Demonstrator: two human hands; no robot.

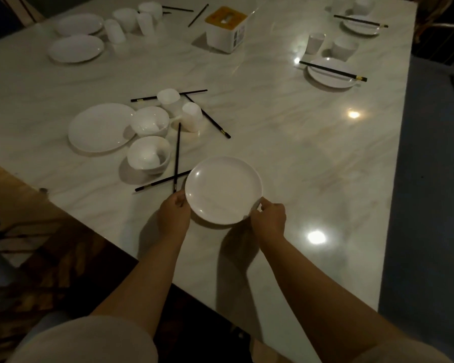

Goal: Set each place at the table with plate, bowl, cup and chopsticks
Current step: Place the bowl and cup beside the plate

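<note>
The left hand [174,208] and right hand [269,217] pinch opposite near rims of the white plate [223,189] at the table's [286,142] near edge; probably light, stiff, slippery and breakable.

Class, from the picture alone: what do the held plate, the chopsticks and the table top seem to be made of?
Plate: white glazed ceramic or melamine; smooth, with small glints. The look cannot settle which.
Chopsticks: dark, slim, matt, likely plastic or lacquered wood; some have pale or gold bands near one end.
Table top: polished, marble-like; grey veining, mirrored lamp spots.
</note>
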